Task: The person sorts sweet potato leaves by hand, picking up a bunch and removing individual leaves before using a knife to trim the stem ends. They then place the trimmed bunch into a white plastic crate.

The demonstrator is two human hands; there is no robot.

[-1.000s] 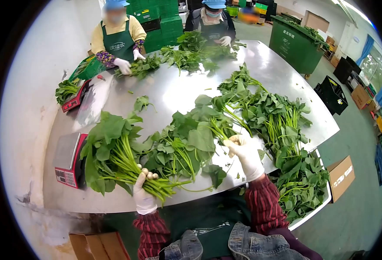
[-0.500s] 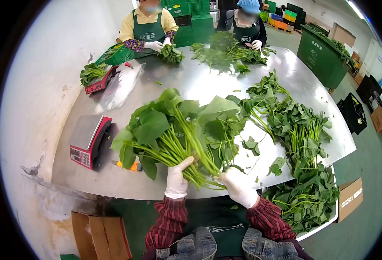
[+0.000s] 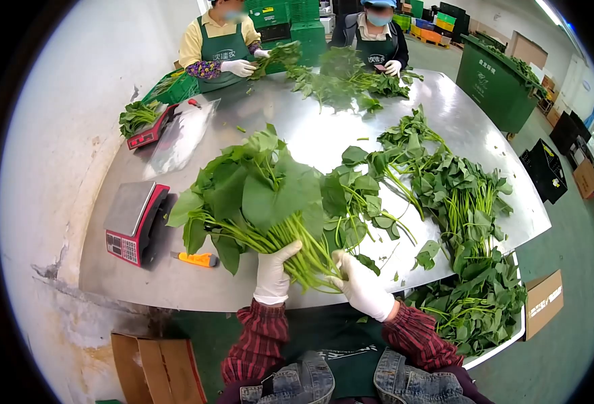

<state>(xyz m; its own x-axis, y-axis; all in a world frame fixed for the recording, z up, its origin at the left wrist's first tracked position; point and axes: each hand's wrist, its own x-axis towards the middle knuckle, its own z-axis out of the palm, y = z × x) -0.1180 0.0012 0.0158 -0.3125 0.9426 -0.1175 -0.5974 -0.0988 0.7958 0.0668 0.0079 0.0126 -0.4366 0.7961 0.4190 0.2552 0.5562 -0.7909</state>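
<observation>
A large bunch of leafy green stems [image 3: 270, 195] is held above the near part of the metal table. My left hand [image 3: 274, 273], in a white glove, wraps round the lower stems from the left. On the right, my gloved right hand [image 3: 363, 286] pinches the stem ends, its fingers closed. An orange cutter [image 3: 199, 259] lies on the table left of my left hand. Loose leafy stems [image 3: 357, 202] rest just behind and right of the bunch, and a larger pile [image 3: 469, 209] spreads along the table's right side.
Two scales stand at the left, one bare [image 3: 135, 222], one holding greens [image 3: 150, 131]. A plastic sheet [image 3: 182, 138] lies nearby. Across the metal table [image 3: 128, 283], two people handle greens. A white crate [image 3: 518, 330] of greens stands at the lower right, a green bin [image 3: 495, 84] beyond.
My right hand has moved slightly left along the stem ends, and the bunch's upper leaves have shifted left. The co-worker at the back left has raised a bunch to the right.
</observation>
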